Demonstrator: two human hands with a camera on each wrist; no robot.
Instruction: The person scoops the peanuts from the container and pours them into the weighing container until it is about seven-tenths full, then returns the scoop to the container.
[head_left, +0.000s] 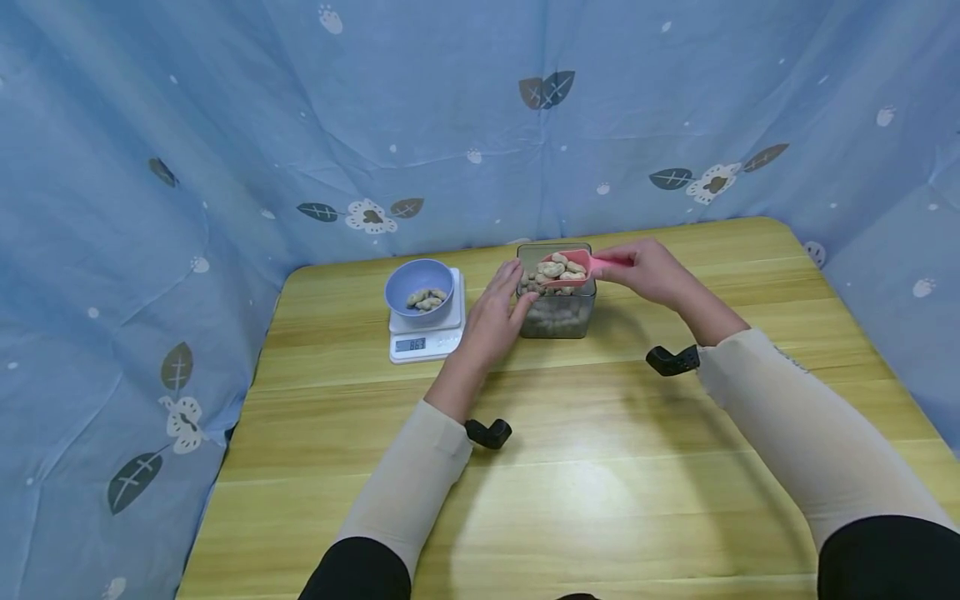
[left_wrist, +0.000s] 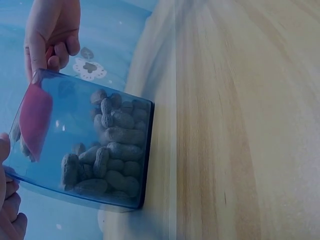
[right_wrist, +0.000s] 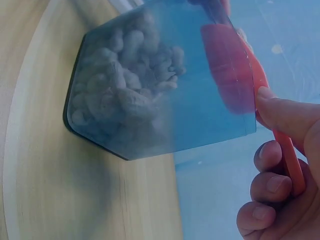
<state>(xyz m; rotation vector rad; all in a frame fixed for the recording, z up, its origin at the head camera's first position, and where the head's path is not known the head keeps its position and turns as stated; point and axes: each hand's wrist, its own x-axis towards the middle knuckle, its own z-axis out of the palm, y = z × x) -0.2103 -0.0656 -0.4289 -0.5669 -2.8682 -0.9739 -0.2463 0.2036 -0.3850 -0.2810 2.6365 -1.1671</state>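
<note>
A clear grey-tinted plastic container (head_left: 557, 315) stands on the table, partly filled with unshelled peanuts (left_wrist: 122, 150). Along its left side lies my left hand (head_left: 491, 315), its thumb at the near corner and its fingers at the left wall, holding it. My right hand (head_left: 647, 271) grips the handle of a pink scoop (head_left: 576, 257) between thumb and fingers. The scoop sits at the container's open top and carries several peanuts (head_left: 558, 268). In the right wrist view the scoop's handle (right_wrist: 291, 167) runs between the thumb and curled fingers; its bowl shows through the wall.
Left of the container, a white digital scale (head_left: 442, 343) with a lit display (head_left: 410, 344) bears a light purple bowl (head_left: 401, 292) holding several peanuts (head_left: 426, 300). A blue patterned curtain (head_left: 480, 125) hangs behind the wooden table (head_left: 570, 475).
</note>
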